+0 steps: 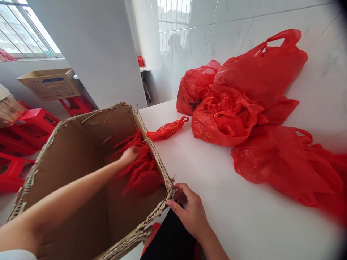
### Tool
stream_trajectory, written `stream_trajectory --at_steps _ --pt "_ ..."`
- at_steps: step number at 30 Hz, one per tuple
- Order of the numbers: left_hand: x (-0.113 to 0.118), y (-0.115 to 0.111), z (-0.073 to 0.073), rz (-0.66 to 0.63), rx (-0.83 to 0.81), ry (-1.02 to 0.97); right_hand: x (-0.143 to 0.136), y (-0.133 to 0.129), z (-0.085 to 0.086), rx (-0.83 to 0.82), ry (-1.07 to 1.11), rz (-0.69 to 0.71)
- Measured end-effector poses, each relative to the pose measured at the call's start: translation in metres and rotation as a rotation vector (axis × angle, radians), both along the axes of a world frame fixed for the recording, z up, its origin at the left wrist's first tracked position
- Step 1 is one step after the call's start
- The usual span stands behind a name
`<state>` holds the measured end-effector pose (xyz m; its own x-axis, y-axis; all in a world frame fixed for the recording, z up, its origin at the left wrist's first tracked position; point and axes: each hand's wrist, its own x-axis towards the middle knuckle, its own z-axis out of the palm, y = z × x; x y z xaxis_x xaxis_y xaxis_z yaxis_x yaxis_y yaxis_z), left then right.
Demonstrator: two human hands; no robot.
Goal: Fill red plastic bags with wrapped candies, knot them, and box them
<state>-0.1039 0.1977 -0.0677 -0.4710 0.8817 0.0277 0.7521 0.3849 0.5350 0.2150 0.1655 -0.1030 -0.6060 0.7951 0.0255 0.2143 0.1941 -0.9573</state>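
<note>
My left hand (130,154) reaches deep into a large open cardboard box (81,169). Its fingers are curled and blurred, closed on a red plastic bag (141,173) in the bunch of thin red bags inside, against the box's right wall. Which strands are in the grip is hard to make out. At the near right corner of the box, my right hand (188,204) pinches the torn rim between thumb and fingers. Just outside that wall, a crumpled red bag (168,130) lies on the white table (208,173), one end at the rim.
Stuffed red plastic bags (230,115) are heaped against the tiled wall, and another red bag (282,162) lies at the right. Red plastic stools (35,126) stand at the left, with a smaller carton (51,83) behind. A grey-white pillar (89,47) rises beyond the box.
</note>
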Motion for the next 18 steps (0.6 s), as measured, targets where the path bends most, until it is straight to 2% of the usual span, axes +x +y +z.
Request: stream_trajectory --at_steps 2,3,5,6,7,9,11,13,15,18 --pt "-0.008 0.031 0.032 0.114 0.094 0.082 0.000 0.000 0.000 -0.006 0.003 0.003" --pt "-0.009 0.048 0.048 0.132 0.144 0.115 -0.001 0.000 0.000 -0.012 0.001 0.002" --pt "0.000 0.080 0.071 0.091 0.190 0.140 -0.001 0.000 0.000 -0.021 -0.009 -0.001" --pt "0.009 0.094 0.076 0.038 0.174 0.129 0.000 0.000 -0.001 -0.023 -0.011 -0.001" --pt "0.020 0.107 0.078 -0.019 0.136 0.109 0.000 0.000 -0.001 -0.024 -0.010 0.001" --pt "0.042 0.126 0.071 -0.111 0.027 0.050 0.000 0.000 -0.001 -0.018 -0.002 0.008" --pt "0.059 0.136 0.059 -0.151 -0.068 -0.021 0.000 0.000 -0.001 -0.008 0.003 0.006" --pt "0.064 0.140 0.054 -0.153 -0.107 -0.113 0.001 0.000 0.000 0.002 0.001 0.000" --pt "0.057 0.135 0.060 -0.146 -0.089 -0.235 0.001 0.000 0.001 0.007 0.000 0.001" --pt "0.034 0.107 0.088 -0.150 0.004 -0.455 0.002 0.001 0.001 0.004 0.006 0.011"
